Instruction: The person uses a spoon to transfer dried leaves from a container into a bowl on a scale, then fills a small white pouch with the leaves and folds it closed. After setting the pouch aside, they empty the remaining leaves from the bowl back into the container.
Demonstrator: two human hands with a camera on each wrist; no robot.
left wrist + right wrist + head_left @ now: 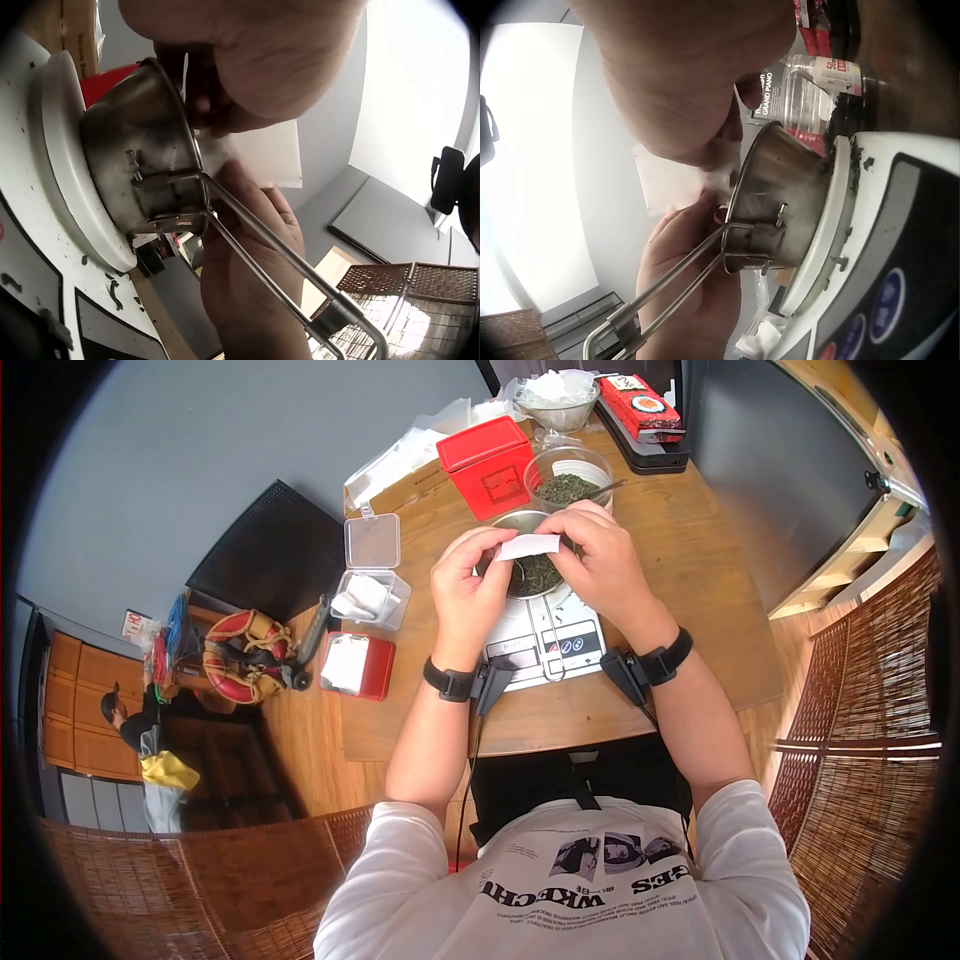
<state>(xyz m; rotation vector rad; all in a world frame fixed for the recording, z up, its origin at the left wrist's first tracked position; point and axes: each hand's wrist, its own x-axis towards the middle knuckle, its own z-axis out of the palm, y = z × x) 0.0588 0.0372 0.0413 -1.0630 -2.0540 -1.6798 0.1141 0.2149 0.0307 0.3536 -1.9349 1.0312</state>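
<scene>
Both hands hold a small white tea bag (530,546) at its two ends, above a metal cup (139,154). My left hand (470,585) pinches the left end between thumb and fingers. At the other end the right hand (602,565) pinches it the same way. Dark green tea leaves (540,574) lie in the cup, whose folding wire handle (553,642) points toward me. The cup stands on the round plate of a white kitchen scale (515,660). Leaf crumbs are scattered over the scale in both wrist views.
Behind the cup stand a clear tub (608,460) of tea leaves and a red canister (487,465). To the left are a clear lidded box (385,618) of white bags and a red box (377,670). Another person (150,745) is at the far left.
</scene>
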